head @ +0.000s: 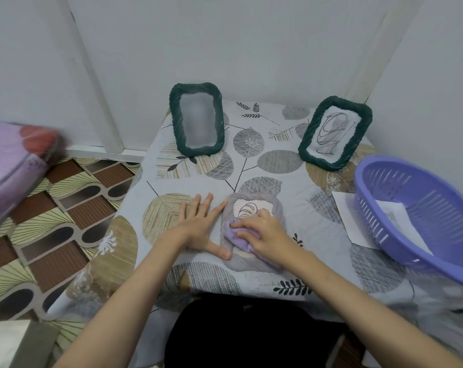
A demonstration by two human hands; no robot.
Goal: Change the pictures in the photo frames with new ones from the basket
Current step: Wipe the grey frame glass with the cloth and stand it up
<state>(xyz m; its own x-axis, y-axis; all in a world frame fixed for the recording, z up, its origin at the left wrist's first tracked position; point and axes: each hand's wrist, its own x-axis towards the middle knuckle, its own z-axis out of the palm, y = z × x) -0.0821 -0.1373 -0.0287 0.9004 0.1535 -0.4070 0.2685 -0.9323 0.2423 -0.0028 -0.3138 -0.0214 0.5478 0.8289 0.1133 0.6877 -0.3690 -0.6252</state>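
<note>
Even, soft indoor light; faint shadows; fisheye bending at edges; left edge blurred.

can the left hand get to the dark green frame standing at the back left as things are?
Probably yes. The left hand lies flat on the tablecloth beside the grey frame, holding nothing, and only bare cloth lies between it and the dark green frame. It would have to stop steadying the grey frame.

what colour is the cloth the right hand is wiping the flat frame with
Lilac cloth, under the right hand; the head view shows it.
</note>
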